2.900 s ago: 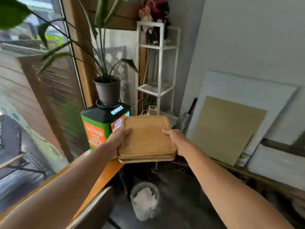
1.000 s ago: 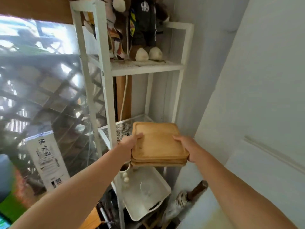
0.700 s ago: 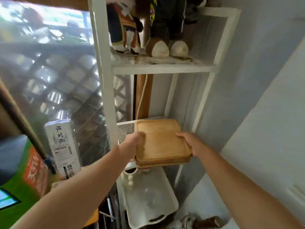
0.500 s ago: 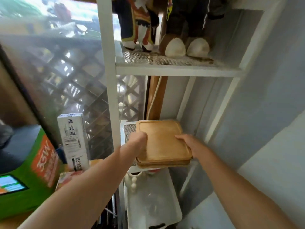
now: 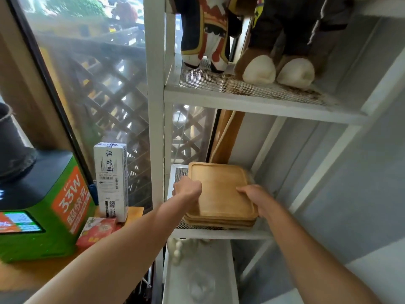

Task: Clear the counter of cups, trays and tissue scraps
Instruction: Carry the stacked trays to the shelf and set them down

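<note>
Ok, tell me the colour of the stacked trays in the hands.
The trays are plain light-brown wood, clearest in the head view.

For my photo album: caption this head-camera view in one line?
A person's left hand and right hand hold stacked wooden trays on a white mesh shelf.

**Tray stack at middle shelf, both hands on**

Left hand (image 5: 187,189) gripped the left edge of the stack of wooden trays (image 5: 221,189), and right hand (image 5: 256,199) gripped the right edge with its thumb on top. The mesh shelf (image 5: 219,234) of the white rack (image 5: 156,106) lay just below the fingers. Stack-to-mesh contact could not be told. Plush toys (image 5: 208,40) stood above the fingers. A white carton (image 5: 111,178) and green box (image 5: 54,216) sat left of the left fingers.
</note>
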The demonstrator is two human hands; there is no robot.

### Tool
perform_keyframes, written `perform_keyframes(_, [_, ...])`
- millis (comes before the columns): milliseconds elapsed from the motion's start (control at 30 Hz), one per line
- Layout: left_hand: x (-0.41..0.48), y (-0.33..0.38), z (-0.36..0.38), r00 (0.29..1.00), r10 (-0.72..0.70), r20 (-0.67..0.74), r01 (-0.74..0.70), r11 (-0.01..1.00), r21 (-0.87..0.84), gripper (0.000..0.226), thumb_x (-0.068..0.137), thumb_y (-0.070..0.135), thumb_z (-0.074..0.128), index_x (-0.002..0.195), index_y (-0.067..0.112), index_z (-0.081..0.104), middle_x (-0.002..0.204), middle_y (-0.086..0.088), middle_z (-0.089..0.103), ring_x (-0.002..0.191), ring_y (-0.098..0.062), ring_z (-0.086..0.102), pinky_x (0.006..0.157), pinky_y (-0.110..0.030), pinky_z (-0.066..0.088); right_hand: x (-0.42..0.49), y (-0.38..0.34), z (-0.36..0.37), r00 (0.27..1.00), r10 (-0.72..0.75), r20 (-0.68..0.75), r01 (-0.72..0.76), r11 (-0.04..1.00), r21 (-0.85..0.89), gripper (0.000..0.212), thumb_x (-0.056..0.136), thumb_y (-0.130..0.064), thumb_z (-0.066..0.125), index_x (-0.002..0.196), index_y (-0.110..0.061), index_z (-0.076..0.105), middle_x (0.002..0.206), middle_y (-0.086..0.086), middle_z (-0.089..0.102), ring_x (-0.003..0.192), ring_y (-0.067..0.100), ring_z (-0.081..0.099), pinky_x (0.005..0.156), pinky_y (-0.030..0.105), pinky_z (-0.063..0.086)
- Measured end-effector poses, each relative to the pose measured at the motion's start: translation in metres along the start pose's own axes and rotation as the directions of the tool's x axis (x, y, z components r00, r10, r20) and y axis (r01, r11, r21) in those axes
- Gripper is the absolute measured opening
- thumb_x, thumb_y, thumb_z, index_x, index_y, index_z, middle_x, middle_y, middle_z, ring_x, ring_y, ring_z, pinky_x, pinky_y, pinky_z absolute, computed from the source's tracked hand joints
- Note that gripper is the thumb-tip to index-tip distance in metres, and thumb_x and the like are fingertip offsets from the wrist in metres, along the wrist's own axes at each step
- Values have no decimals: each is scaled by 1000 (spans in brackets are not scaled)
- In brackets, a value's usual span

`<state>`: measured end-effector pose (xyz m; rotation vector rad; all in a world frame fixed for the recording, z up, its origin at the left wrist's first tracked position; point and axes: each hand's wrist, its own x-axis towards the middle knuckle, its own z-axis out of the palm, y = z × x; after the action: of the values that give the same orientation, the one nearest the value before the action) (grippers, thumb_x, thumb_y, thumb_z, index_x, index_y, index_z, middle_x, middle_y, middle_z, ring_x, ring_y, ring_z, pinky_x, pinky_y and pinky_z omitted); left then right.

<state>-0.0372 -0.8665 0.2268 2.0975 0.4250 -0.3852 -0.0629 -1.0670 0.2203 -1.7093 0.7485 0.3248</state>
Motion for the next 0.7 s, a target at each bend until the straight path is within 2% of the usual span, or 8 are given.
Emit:
perform_keyframes(133, [6,-1,3,1000,0,-20,0,999,37,32,94,16,40,119,1,55,120,-21,60,114,-39,54,101,-50,47,0,-2,-1,999,-42,7,42,999,-14,47,93,-26,66,133,-9,49,119,13,64,103,30,63,86,46,54])
perform_keyframes(267, [8,-3,6,999,-11,-43,13,999,47,33,95,15,38,120,0,55,125,-22,56,114,-39,52,99,-49,47,0,-1,0,999,-50,-6,50,998,-24,51,93,-25,67,137,-8,46,127,16,60,114,35,59,100,54,49])
perform_keyframes(433, [11,-5,8,999,-11,-45,15,997,77,36,98,13,38,128,-2,50,138,-24,41,118,-38,46,99,-46,41,2,2,0,999,-44,7,44,999,-32,53,94,-24,66,138,-6,43,132,18,57,119,37,56,103,57,45])
perform_keyframes(567, [14,-7,9,999,5,-52,0,996,86,35,98,14,40,128,-1,51,140,-22,40,119,-37,45,100,-46,42,4,4,2,996,-85,-17,84,993,-85,48,94,-23,66,134,-6,48,129,17,59,118,34,57,103,55,46])
perform_keyframes(700, [13,-10,8,999,18,-42,-14,996,93,36,98,15,42,131,0,49,138,-21,41,119,-36,46,101,-46,43,2,8,3,993,-120,-23,116,986,-116,49,95,-27,65,136,-8,47,120,8,59,109,27,56,96,45,48])
